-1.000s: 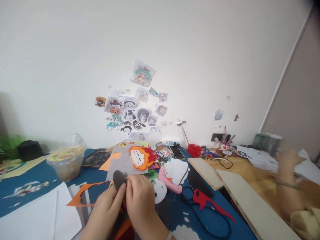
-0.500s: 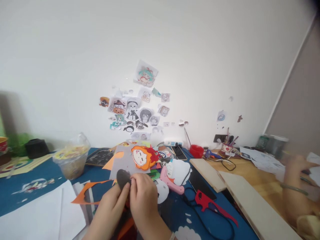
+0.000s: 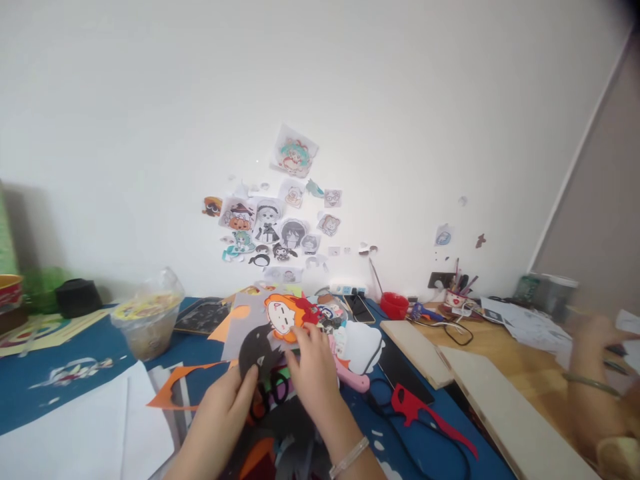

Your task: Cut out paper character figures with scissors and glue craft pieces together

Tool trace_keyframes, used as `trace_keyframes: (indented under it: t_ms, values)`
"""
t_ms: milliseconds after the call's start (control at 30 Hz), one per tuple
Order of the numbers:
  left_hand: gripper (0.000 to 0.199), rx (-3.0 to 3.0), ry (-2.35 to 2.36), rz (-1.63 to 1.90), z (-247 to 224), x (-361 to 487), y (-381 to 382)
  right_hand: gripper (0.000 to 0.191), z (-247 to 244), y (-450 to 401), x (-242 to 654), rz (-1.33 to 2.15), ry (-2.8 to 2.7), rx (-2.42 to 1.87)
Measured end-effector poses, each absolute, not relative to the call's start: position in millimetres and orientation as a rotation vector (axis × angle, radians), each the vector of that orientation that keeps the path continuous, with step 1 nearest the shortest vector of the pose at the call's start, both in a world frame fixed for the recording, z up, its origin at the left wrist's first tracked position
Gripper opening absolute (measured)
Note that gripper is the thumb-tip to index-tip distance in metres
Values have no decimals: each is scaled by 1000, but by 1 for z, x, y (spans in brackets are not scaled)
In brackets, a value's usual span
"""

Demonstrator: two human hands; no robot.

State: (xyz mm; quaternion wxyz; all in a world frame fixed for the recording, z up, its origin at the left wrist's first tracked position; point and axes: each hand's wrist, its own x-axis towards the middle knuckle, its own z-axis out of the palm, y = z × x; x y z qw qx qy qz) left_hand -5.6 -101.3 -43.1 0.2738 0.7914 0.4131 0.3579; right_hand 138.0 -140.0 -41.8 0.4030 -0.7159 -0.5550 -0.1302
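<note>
A black paper cutout (image 3: 254, 348) is pinched between the thumb and fingers of my left hand (image 3: 227, 403). My right hand (image 3: 315, 370) is beside it with its fingers apart, over the lower edge of an orange-haired paper face (image 3: 283, 316). That face lies on a grey sheet (image 3: 236, 335) on a heap of paper pieces. Between and below my hands are dark paper pieces (image 3: 290, 420) and an orange piece (image 3: 257, 459). A pink-handled tool (image 3: 354, 379) is just right of my right hand.
White sheets (image 3: 90, 427) lie at the left, near a plastic tub (image 3: 149, 327). To the right are a red paper scrap (image 3: 433, 417), black cable, pale boards (image 3: 505, 400) and a red bowl (image 3: 394, 305). Another person's arm (image 3: 590, 387) is at far right.
My right hand has parted from my left and moved right and up, its fingers spreading. More of the black cutout now shows. The camera view has shifted slightly.
</note>
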Motion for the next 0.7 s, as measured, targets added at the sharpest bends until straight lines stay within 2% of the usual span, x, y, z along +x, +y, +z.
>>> trace_keyframes:
  t_ms: [100,300,400,567,700]
  values:
    - [38,2122,1118,934,-42,-6,-101,42,-51,-128,151,-355,-1428,-1936]
    - [42,2111,1146,912,-40,-9,-97,29,-54,-119,159,-437,-1428,-1923]
    - [42,2090,1137,929,-40,-10,-96,24,-49,-124,161,-345,-1387,-1802]
    - [42,2053,1148,937,-39,-11,-94,24,-44,-127,168,-174,-1251,-1732]
    - [40,2043,1144,953,-39,-13,-91,27,-48,-123,166,-315,-1313,-1775]
